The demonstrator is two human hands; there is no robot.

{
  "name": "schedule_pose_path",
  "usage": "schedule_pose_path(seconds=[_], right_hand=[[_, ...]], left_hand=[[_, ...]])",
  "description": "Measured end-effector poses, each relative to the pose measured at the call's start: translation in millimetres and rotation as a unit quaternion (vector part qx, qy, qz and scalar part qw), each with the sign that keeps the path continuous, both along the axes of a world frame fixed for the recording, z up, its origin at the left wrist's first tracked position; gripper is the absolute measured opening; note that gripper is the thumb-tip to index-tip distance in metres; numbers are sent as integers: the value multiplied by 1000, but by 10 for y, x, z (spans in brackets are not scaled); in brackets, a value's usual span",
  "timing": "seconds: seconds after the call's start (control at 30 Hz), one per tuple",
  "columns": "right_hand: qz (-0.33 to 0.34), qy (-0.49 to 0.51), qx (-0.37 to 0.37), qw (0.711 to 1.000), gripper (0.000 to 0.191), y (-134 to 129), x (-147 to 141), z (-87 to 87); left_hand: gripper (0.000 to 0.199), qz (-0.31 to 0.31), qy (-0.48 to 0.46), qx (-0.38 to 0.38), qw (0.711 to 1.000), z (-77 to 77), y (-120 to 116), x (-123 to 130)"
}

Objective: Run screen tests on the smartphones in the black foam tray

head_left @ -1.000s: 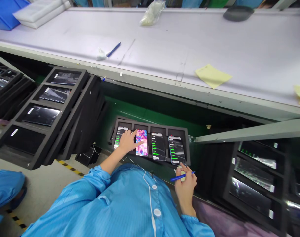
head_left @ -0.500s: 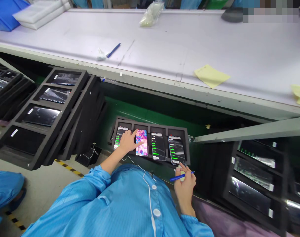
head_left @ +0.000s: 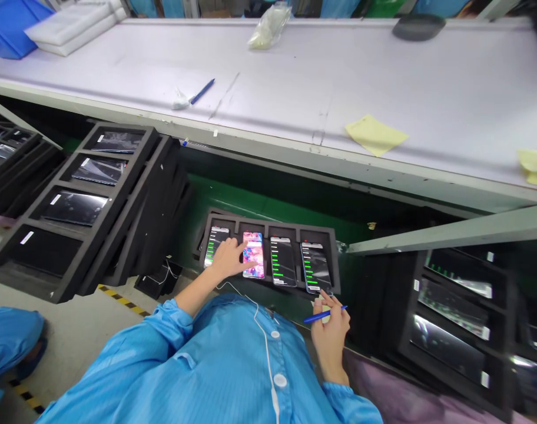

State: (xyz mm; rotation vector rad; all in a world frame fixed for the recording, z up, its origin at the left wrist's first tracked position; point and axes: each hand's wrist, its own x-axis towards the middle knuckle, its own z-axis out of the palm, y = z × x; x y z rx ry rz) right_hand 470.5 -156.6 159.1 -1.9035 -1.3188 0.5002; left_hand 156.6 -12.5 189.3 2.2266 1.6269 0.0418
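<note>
A black foam tray (head_left: 265,228) in front of me holds a row of phones, each lying face up in its own slot. My left hand (head_left: 225,259) is open over the tray's left half. Its index finger and thumb reach onto the phone with a colourful pink-and-blue screen (head_left: 253,268). Left of it lies a phone with green lines of text (head_left: 212,242), partly under the hand. To the right are two more phones with dark screens and green bars (head_left: 283,266). At the tray's lower right corner, my right hand (head_left: 331,333) grips a blue pen (head_left: 315,318) and a yellow paper slip (head_left: 325,310).
Stacked black trays with phones stand at the left (head_left: 131,176) and right (head_left: 449,347). Beyond, a white table (head_left: 295,88) carries another pen (head_left: 203,91), yellow paper (head_left: 377,135) and a plastic bag (head_left: 269,26). A grey bar (head_left: 449,229) slants in from the right.
My left hand has shifted slightly left and down, its thumb lower on the colourful phone. A pale band now shows near the top of that screen. My right hand stays nearly still.
</note>
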Motion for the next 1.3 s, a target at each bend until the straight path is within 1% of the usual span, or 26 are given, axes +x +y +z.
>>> schedule_pose_path(seconds=[0.07, 0.1, 0.17, 0.23, 0.33, 0.43, 0.5, 0.6, 0.73, 0.87, 0.97, 1.07, 1.2, 1.3], right_hand=[[-1, -3, -2, 1000, 39, -4, 15, -18], [-2, -5, -2, 1000, 39, -7, 26, -26], [-7, -8, 4, 1000, 40, -15, 44, -40], [-11, -9, 6, 1000, 41, -27, 49, -43], [-12, -6, 2, 1000, 42, -45, 28, -39], [-2, -6, 1, 1000, 44, -46, -1, -52], [12, -9, 4, 1000, 44, -26, -21, -73], [49, -11, 22, 999, 42, 52, -86, -92], [130, -21, 27, 991, 38, 237, -314, -55], [247, -45, 14, 968, 36, 449, -652, -5], [320, -71, 10, 945, 34, 603, -876, -7], [363, -105, -4, 926, 35, 763, -1027, -42], [382, -127, -34, 915, 42, 951, -1106, -112], [392, -122, -62, 910, 48, 975, -1085, -166]], left_hand=[[91, 48, 5, 18, 999, 28, 83, 1], [92, 54, -2, 22, 998, 43, 107, 0], [86, 37, -25, 21, 999, 63, 95, -3], [79, 7, -46, 6, 999, 61, 4, 1], [70, -27, -73, -37, 996, 35, -211, 27], [52, -48, -116, -76, 989, 33, -391, 55], [40, -48, -141, -85, 985, 56, -445, 50], [37, -8, -147, -85, 985, 98, -436, -33], [44, 48, -134, -60, 988, 129, -408, -254], [47, 49, -92, -5, 995, 142, -496, -405], [45, 34, -81, 19, 996, 118, -600, -396], [45, 30, -68, 30, 997, 48, -648, -318], [45, 34, -46, 37, 998, -45, -586, -208], [44, 36, -40, 28, 998, -58, -559, -161]])
